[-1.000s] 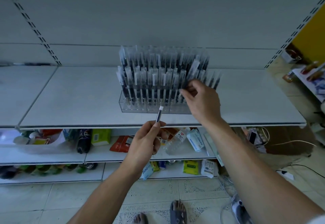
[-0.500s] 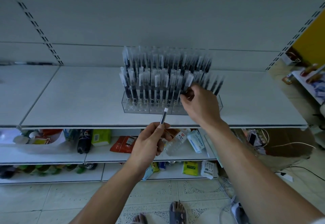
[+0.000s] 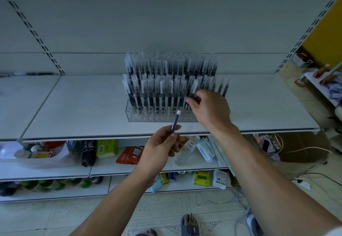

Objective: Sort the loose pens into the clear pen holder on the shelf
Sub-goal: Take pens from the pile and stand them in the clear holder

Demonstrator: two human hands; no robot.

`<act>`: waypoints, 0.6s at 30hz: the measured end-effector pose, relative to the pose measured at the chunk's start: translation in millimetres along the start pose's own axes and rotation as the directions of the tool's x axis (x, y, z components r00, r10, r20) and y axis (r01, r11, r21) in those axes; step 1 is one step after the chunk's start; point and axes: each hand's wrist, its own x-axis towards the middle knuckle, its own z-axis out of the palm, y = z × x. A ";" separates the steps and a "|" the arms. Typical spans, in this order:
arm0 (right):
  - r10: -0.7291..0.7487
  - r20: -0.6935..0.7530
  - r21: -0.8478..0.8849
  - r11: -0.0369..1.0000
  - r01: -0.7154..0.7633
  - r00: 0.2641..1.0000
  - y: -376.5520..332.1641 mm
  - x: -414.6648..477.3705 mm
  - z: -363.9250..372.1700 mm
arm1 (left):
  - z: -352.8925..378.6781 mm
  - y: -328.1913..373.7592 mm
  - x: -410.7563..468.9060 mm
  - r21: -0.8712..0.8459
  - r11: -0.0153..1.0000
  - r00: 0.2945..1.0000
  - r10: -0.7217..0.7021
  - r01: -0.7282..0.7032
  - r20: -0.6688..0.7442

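A clear pen holder [image 3: 140, 115] stands in the middle of the white shelf [image 3: 83, 106], packed with several rows of dark pens with clear caps [image 3: 159, 87]. My right hand [image 3: 209, 109] is at the holder's right front and pinches one pen [image 3: 192, 91] that stands tilted among the front row. Below the shelf edge, my left hand [image 3: 159, 148] grips a single dark pen [image 3: 175, 122] upright, its pale cap end pointing up toward the holder's front wall.
Lower shelves hold a water bottle [image 3: 185, 150], an orange packet [image 3: 129, 155], a green box [image 3: 106, 148], a dark bottle [image 3: 88, 152] and tissue packs [image 3: 205, 148]. Cables [image 3: 296, 150] lie on the floor at right. A sandalled foot [image 3: 189, 224] is below.
My right hand has lowered the pinched pen down into the front row, moving slightly left and down. My left hand with its pen has stayed nearly still.
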 end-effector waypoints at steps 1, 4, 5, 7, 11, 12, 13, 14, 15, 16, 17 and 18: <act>-0.005 0.028 -0.010 1.000 0.005 1.000 -0.6 -0.1 1.2 | 1.5 -0.2 0.6 0.003 1.000 1.000 -0.001 0.001 0.001; 0.003 0.099 -0.019 1.000 -0.001 0.995 0.0 1.0 7.7 | 6.4 1.6 1.9 0.003 1.000 1.000 0.000 0.000 0.007; 0.009 0.104 -0.004 1.000 -0.009 0.995 0.9 -0.6 7.2 | 7.4 3.2 2.2 0.001 1.000 1.000 0.006 -0.006 0.004; 0.012 0.077 0.043 0.999 -0.015 0.997 5.2 -11.3 3.1 | 7.5 5.0 4.9 0.021 0.999 1.000 0.027 -0.027 0.000; -0.155 -0.226 0.194 0.960 0.200 0.962 11.2 -55.3 -11.7 | 0.2 5.9 14.7 0.226 0.973 0.998 0.057 -0.047 -0.037; -0.220 -0.216 0.183 0.948 0.261 0.951 12.6 -63.6 -12.0 | -1.1 6.1 16.5 0.333 0.941 0.996 0.086 -0.068 -0.040; -0.273 -0.153 0.161 0.941 0.297 0.950 14.3 -68.9 -10.4 | -1.6 6.8 17.4 0.454 0.885 0.991 0.129 -0.102 -0.028; -0.306 -0.061 0.133 0.941 0.312 0.950 16.0 -71.7 -7.8 | -0.7 8.3 17.6 0.565 0.813 0.985 0.175 -0.143 -0.004; -0.316 0.023 0.106 0.944 0.312 0.949 17.9 -73.3 -5.0 | 0.9 10.3 17.7 0.637 0.750 0.977 0.209 -0.180 0.031; -0.307 0.071 0.084 0.950 0.301 0.949 19.5 -73.6 -2.8 | 2.9 12.0 18.5 0.675 0.706 0.972 0.226 -0.214 0.071; -0.292 0.081 0.068 0.955 0.287 0.953 21.0 -73.2 -2.4 | 5.5 13.7 18.6 0.700 0.673 0.967 0.230 -0.240 0.111; -0.284 0.069 0.057 0.958 0.280 0.956 23.4 -73.1 -3.8 | 8.8 16.2 16.9 0.719 0.644 0.963 0.227 -0.262 0.147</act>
